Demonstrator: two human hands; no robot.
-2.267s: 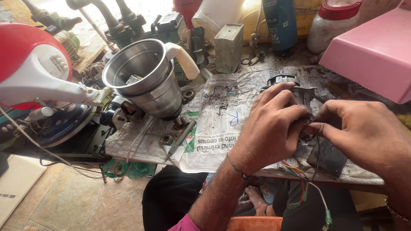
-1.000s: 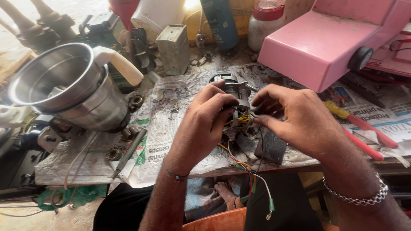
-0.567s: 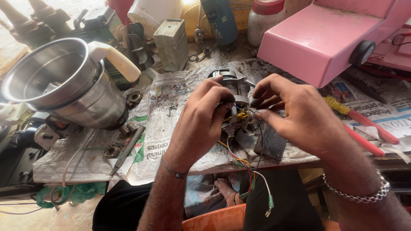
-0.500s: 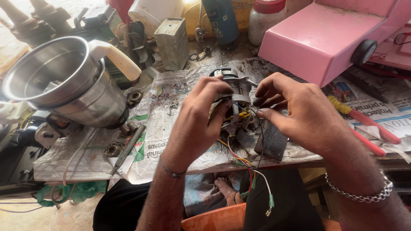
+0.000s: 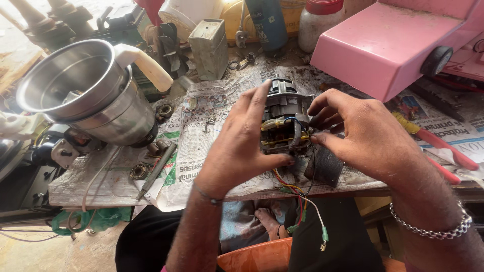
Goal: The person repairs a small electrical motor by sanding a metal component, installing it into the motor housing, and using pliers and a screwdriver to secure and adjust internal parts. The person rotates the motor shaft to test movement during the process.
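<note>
A small electric motor [image 5: 283, 118] with coloured wires stands on newspaper [image 5: 201, 121] at the bench's front edge. My left hand [image 5: 239, 146] wraps its left side, thumb under the windings. My right hand [image 5: 363, 133] pinches the motor's right side with thumb and fingertips. Red, yellow, black and white wires [image 5: 302, 201] hang from the motor over the bench edge, ending in green connectors. A dark flat part [image 5: 325, 166] lies just under my right hand.
A steel mixer jar [image 5: 85, 95] with a cream handle stands at the left. A pink appliance housing [image 5: 393, 40] fills the back right. A screwdriver [image 5: 156, 171] and bearings [image 5: 138, 171] lie front left. Red-handled pliers [image 5: 443, 151] rest at the right. Bottles and parts crowd the back.
The view has shifted right since the oldest frame. My hands stay on the motor; the left fingers have spread and risen over its top, and the right fingers now pinch its side.
</note>
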